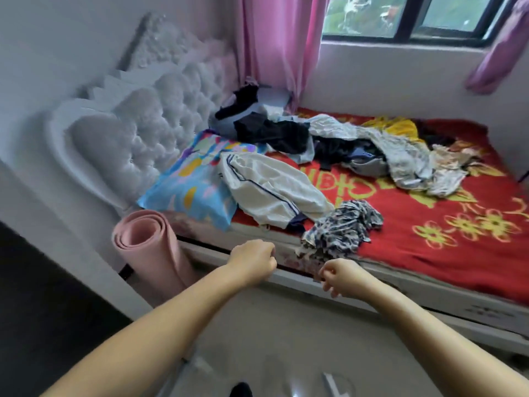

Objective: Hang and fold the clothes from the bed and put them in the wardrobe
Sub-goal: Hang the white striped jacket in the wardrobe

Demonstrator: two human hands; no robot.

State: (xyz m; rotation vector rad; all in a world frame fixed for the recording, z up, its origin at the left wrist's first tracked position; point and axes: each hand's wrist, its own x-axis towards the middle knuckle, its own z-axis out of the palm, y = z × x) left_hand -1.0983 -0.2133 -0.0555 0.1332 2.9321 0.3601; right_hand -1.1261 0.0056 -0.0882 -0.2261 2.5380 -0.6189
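Observation:
Clothes lie scattered on the bed's red flowered blanket [446,253]. A white garment with navy stripes [272,190] lies near the front edge, with a crumpled blue-and-white patterned garment [343,227] to its right. Farther back are black garments [274,133], a pale printed garment [400,153] and a yellow one [399,126]. My left hand [253,260] hovers over the bed's front edge with curled fingers and holds nothing. My right hand [342,277], fingers also curled and empty, is just below the patterned garment. No wardrobe is in view.
A colourful pillow [194,187] leans by the white tufted headboard [148,133]. A rolled pink mat [148,247] stands on the floor at the bed's left corner. Pink curtains [274,47] and a window [406,15] are behind the bed.

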